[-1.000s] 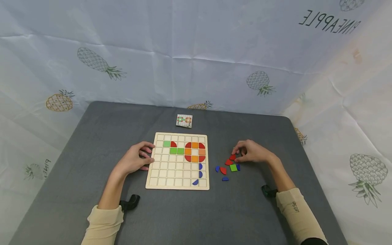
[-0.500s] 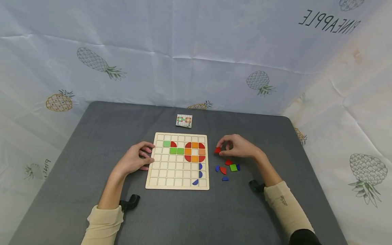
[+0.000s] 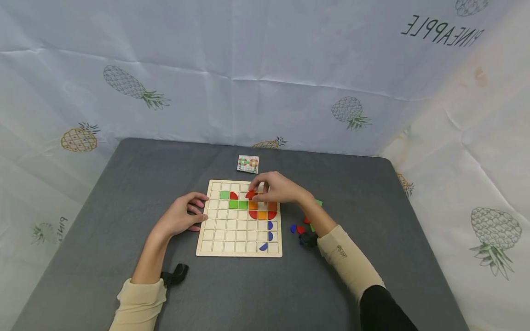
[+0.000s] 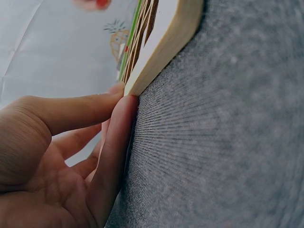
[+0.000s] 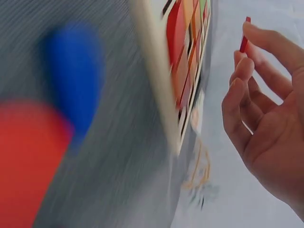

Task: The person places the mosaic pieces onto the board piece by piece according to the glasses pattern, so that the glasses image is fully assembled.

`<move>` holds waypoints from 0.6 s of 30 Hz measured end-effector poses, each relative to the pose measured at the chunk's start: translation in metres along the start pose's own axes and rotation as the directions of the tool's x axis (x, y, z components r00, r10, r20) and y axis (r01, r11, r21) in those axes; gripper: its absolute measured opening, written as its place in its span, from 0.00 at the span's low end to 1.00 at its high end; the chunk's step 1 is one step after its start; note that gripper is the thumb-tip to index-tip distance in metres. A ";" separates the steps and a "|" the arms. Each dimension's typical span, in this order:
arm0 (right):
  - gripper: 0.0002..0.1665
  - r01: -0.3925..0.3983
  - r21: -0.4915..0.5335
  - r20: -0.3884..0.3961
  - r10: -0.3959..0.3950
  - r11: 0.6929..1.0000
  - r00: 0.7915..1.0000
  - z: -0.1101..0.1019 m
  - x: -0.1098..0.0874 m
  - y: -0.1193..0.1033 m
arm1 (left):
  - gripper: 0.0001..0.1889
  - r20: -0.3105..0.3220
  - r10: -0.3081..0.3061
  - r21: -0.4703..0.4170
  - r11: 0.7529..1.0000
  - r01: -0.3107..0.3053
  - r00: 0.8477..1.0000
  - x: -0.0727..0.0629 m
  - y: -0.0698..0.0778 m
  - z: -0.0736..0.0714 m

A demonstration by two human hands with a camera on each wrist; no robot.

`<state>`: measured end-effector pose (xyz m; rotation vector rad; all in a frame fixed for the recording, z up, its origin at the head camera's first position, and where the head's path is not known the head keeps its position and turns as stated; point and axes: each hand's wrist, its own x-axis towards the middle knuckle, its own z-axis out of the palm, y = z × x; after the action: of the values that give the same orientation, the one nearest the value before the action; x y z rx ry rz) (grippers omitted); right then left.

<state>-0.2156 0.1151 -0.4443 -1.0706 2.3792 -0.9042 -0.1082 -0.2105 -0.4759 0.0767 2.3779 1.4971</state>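
Head view: board (image 3: 230, 225) on the worktop (image 3: 232, 294); left hand (image 3: 182, 214) rests at its nine o'clock edge, fingers relaxed — right hand (image 3: 279, 187) pinches a red piece (image 3: 250, 195) over it, toward one o'clock. Left wrist: thumb, finger touching board edge. Right wrist: red piece gripped at fingertips — blurred blue piece (image 5: 76, 76), ten o'clock.

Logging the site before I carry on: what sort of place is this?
Probably a makeshift tabletop workspace or recording booth: pineapple-print cloth hangs behind and beside a dark gray table, on which a gridded wooden board lies. What is beyond the cloth is hidden.
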 end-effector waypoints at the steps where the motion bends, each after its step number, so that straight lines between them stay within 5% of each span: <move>1: 0.14 0.014 -0.001 0.006 -0.014 1.000 1.000 0.003 0.007 -0.004 | 0.29 0.000 0.000 0.000 1.000 0.000 1.000 0.000 0.000 0.000; 11: 0.15 0.001 -0.088 0.044 0.002 0.996 0.999 0.033 0.070 -0.029 | 0.28 0.002 -0.009 0.004 1.000 0.009 1.000 0.000 0.000 0.000; 18: 0.15 -0.051 -0.165 0.051 0.060 0.985 0.997 0.047 0.091 -0.038 | 0.29 0.007 0.006 -0.001 1.000 -0.006 1.000 0.000 0.000 -0.001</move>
<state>-0.2276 0.0075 -0.4589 -1.0683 2.4574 -0.6605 -0.1081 -0.2113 -0.4759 0.0884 2.3730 1.4987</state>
